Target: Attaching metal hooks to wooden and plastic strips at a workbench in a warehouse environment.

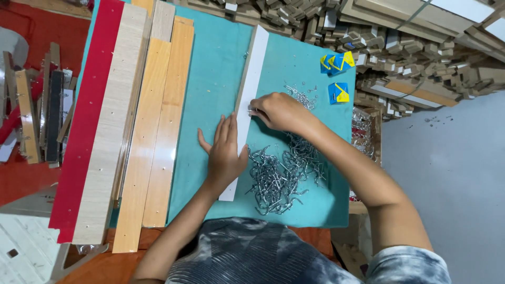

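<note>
A person is pinning a long white strip [251, 79] flat against a teal-topped counter [210, 89], the left hand [225, 152] lying open and spread across the strip's near half, apparently to keep it from sliding. The right hand [278, 111], just beyond and to the right of the left, is pinching its fingertips narrowly at the strip's right edge; whether a hook is sitting in that grip cannot be told. A heap of metal hooks [281, 176] is lying immediately to the right of the left hand and below the right wrist, close enough to pick from. Well to the left of both hands, wooden slats [158, 131] and a red-faced board [87, 115] are resting side by side along the counter. Beyond the right hand, small blue and yellow packets [336, 63] are sitting near the counter's far corner. Piles of offcut blocks [400, 47] are crowding the workshop behind, above a grey floor [452, 173].
</note>
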